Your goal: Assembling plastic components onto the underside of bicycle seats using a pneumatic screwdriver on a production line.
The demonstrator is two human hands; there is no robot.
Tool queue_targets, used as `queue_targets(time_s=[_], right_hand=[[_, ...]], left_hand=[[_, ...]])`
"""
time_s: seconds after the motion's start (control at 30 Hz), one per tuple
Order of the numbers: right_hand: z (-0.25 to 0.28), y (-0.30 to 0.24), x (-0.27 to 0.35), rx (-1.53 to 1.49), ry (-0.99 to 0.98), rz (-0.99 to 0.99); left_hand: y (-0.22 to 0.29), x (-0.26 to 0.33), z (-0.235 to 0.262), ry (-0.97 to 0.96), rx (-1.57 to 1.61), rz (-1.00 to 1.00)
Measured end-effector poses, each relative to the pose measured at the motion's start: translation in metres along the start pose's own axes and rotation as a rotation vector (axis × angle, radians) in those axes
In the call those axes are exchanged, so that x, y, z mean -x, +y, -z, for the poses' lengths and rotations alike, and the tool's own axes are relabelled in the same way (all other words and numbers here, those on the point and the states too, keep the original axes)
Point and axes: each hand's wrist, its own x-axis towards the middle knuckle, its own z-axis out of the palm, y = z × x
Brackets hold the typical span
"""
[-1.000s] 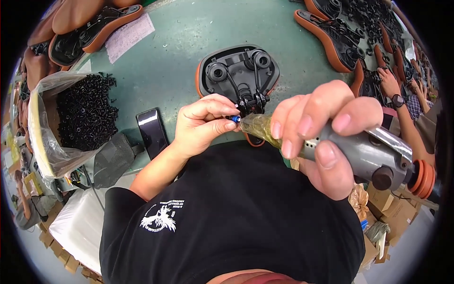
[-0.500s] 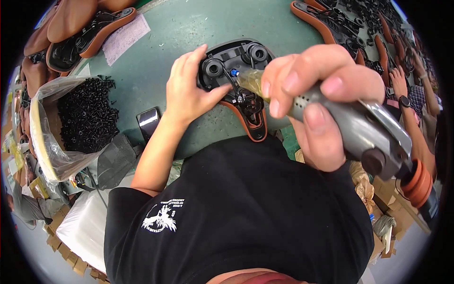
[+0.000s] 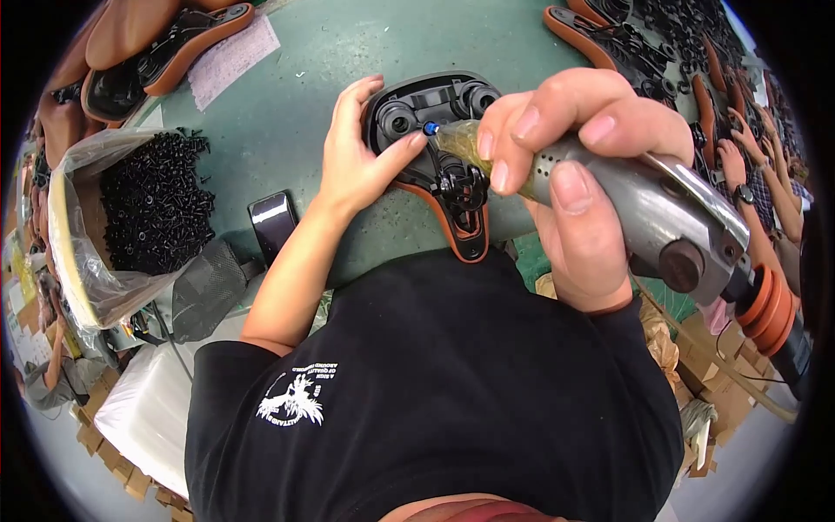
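An upturned bicycle saddle (image 3: pixel 424 103) lies on the green bench, its black underside with two round spring-like parts up and its brown nose towards me. My left hand (image 3: pixel 361 161) grips the saddle's left edge; its thumb reaches over the underside, close to the tool's blue tip. My right hand (image 3: pixel 574 165) is closed around a grey power screwdriver (image 3: pixel 648 213), slanted down to the left. Yellowish tape wraps its front end. The blue tip (image 3: pixel 430 128) is over the saddle's middle; whether a screw sits under it is hidden.
A plastic-lined box (image 3: pixel 83 252) of black screws (image 3: pixel 161 200) stands at left, beside a dark phone (image 3: pixel 273 222). Brown saddles (image 3: pixel 161 52) are piled far left, with more saddles (image 3: pixel 581 35) and black parts far right. Another person's hand (image 3: pixel 735 161) shows at right.
My left thumb has come up closer to the screwdriver's blue tip. The screwdriver's rear has dropped a little, with my right hand still round it. The saddle stays nearly in place.
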Motion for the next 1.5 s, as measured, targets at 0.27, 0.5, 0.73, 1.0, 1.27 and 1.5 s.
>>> queue_targets(time_s=[0.27, 0.5, 0.73, 1.0, 1.27, 1.5], right_hand=[[-0.015, 0.028, -0.013, 0.030, -0.038, -0.023], [-0.037, 0.048, -0.024, 0.214, -0.239, -0.053], [-0.050, 0.077, -0.028, 0.245, -0.175, -0.058], [-0.046, 0.052, -0.032, 0.271, -0.362, -0.116], [-0.022, -0.008, -0.017, 0.000, -0.092, 0.100], [-0.024, -0.017, 0.007, 0.016, 0.089, 0.108]], left_hand=[[-0.019, -0.001, -0.012, 0.120, -0.121, -0.176], [-0.028, 0.000, -0.008, 0.192, -0.145, -0.251], [-0.023, 0.003, -0.008, 0.273, -0.193, -0.306], [-0.006, 0.026, 0.003, 0.084, -0.282, -0.103], [0.025, 0.031, 0.183, 0.418, -1.437, 0.216], [-0.031, 0.033, 0.217, 0.390, -1.769, 0.304]])
